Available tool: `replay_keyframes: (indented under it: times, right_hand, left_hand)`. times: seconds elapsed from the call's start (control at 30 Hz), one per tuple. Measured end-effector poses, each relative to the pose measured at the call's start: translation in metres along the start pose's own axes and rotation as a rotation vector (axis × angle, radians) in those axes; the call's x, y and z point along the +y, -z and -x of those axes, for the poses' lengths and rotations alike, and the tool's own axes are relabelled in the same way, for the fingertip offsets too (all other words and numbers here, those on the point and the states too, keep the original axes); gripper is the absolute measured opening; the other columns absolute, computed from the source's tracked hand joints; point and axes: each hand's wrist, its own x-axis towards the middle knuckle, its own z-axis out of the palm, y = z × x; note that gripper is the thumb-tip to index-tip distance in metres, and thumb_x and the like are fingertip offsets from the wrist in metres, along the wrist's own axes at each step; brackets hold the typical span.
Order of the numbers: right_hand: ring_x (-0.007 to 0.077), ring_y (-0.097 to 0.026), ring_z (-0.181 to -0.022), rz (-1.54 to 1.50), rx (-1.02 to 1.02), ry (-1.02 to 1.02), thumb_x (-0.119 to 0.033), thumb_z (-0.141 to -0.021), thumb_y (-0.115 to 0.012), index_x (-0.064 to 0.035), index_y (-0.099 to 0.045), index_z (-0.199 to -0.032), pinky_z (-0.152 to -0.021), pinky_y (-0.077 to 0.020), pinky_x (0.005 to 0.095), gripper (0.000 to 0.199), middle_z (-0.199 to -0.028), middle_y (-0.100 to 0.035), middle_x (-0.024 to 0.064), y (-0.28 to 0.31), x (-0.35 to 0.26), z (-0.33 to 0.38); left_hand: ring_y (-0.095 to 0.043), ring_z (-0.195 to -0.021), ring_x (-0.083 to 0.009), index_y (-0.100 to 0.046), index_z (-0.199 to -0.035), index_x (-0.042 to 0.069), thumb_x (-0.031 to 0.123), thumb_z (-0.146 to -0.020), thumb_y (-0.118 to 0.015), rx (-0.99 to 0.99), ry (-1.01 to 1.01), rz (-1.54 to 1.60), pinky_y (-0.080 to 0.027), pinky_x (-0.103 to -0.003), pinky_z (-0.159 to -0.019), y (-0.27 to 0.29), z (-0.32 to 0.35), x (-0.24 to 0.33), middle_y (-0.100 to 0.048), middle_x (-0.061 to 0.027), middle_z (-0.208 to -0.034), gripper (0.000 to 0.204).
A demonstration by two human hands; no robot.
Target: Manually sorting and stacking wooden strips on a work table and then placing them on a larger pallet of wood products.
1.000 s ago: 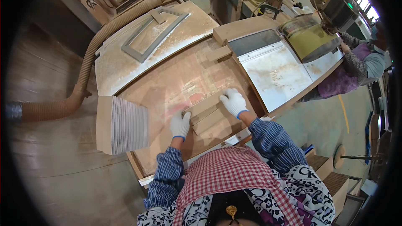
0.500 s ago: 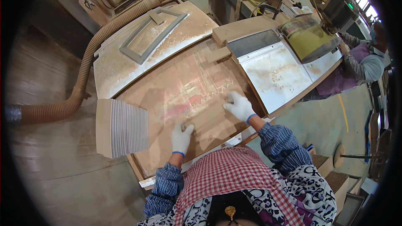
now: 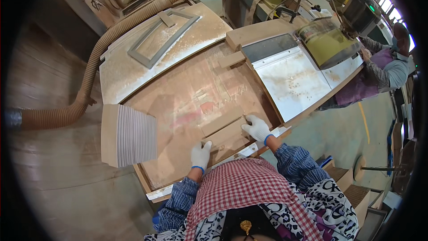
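Observation:
Both my hands wear white knit gloves with blue cuffs. Between them is a flat, narrow brown board [image 3: 227, 136], low over the wooden worktop [image 3: 174, 147] near its front edge. My left hand [image 3: 201, 153] grips the board's left end, thumb pointing up along it. At the right end, my right hand [image 3: 257, 128] closes on the other short side. Just beyond lies a second brown board [image 3: 222, 120] of similar size, flat on the worktop, with a dark gap between the two.
At left stands a stack of thin boards [image 3: 129, 136]. A grey rectangular frame [image 3: 149, 58] lies on a dusty white panel [image 3: 120, 78]. To the right are a metal machine table [image 3: 294, 85] and a yellow-green machine guard [image 3: 327, 44], with a co-worker [image 3: 372, 71] beside it. A ribbed hose [image 3: 100, 47] curves behind.
Both hands have drawn toward me, bringing the nearer board along. A gap now shows between it and the second board, which stays on the worktop.

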Motion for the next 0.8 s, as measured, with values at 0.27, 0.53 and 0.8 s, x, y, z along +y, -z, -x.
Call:
replay_keyframes:
  times: [0.27, 0.53, 0.8]
  right_hand:
    - [0.0398, -0.062, -0.107, 0.095, -0.217, 0.049, -0.041, -0.076, -0.071, 0.0028, -0.066, -0.111, -0.090, -0.0493, 0.0433, 0.056, -0.112, -0.066, 0.0262, 0.029, -0.034, -0.053]
    - [0.0381, -0.059, -0.116, 0.031, -0.355, 0.027, -0.049, -0.075, -0.074, 0.0081, -0.058, -0.125, -0.097, -0.0459, 0.0391, 0.078, -0.124, -0.062, 0.0266, 0.026, -0.016, -0.072]
    - [0.0411, -0.057, -0.111, 0.114, -0.468, 0.314, -0.026, -0.069, -0.082, -0.0016, -0.049, -0.133, -0.095, -0.0474, 0.0421, 0.076, -0.122, -0.057, 0.0243, 0.036, 0.012, -0.034]
  left_hand:
    - [-0.060, -0.067, -0.0209, -0.066, -0.092, -0.004, 0.032, -0.087, -0.070, -0.050, 0.032, 0.243, -0.048, -0.036, -0.063, 0.020, -0.034, 0.024, -0.067, -0.0129, -0.079, 0.036]
    - [-0.056, -0.066, -0.0122, -0.065, -0.107, -0.001, 0.023, -0.086, -0.074, -0.296, 0.232, 0.406, -0.045, -0.028, -0.055, 0.020, -0.059, 0.015, -0.062, -0.0048, -0.078, 0.033]
    - [-0.061, -0.103, -0.0286, -0.043, -0.142, 0.002, 0.025, -0.075, -0.081, -0.402, -0.155, 0.114, -0.051, -0.039, -0.086, 0.031, -0.018, 0.029, -0.060, -0.0170, -0.112, 0.081]
